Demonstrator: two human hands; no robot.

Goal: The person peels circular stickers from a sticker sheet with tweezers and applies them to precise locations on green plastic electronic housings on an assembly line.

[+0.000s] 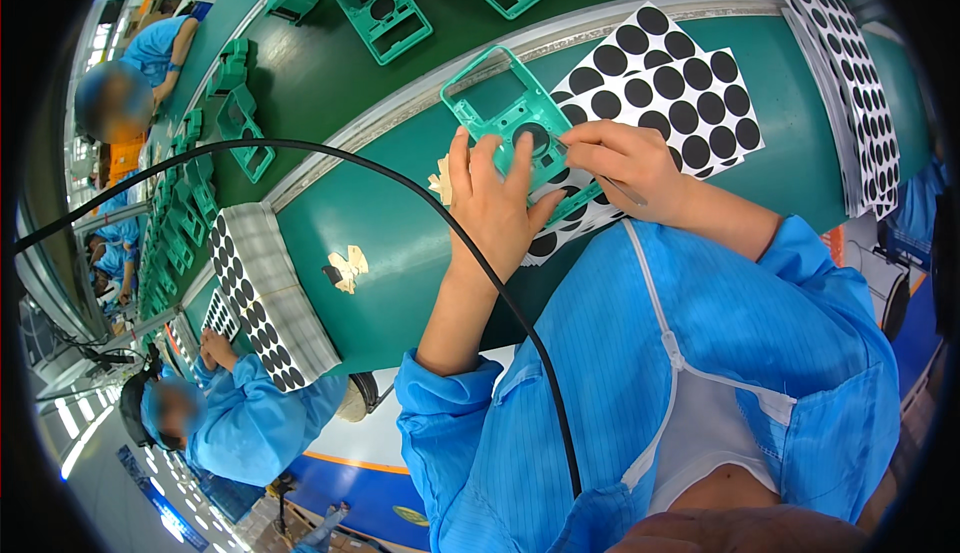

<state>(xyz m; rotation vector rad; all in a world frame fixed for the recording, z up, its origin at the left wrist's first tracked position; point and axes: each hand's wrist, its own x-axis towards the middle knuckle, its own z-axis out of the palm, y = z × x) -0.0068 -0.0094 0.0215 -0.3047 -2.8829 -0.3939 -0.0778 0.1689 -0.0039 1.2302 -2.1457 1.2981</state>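
Note:
A green plastic housing (545,103) with a rectangular window lies in front of me, partly over sheets of round black stickers (668,83). My left hand (490,198) holds its near part, fingers spread over the frame. The index fingertip touches a black disc (530,139) set in the housing's round opening. In my right hand (630,165), closed in a pinch, are slim metal tweezers (624,191); their rear end sticks out below the palm. The tips are close to the disc's right edge and mostly hidden by my fingers.
A belt (300,83) beyond the metal rail carries several more green housings (382,8). Stacks of sticker sheets stand at left (285,288) and right (850,93). Tape scraps (347,268) lie on the table. A black cable (400,178) crosses the view. A co-worker (250,418) sits at left.

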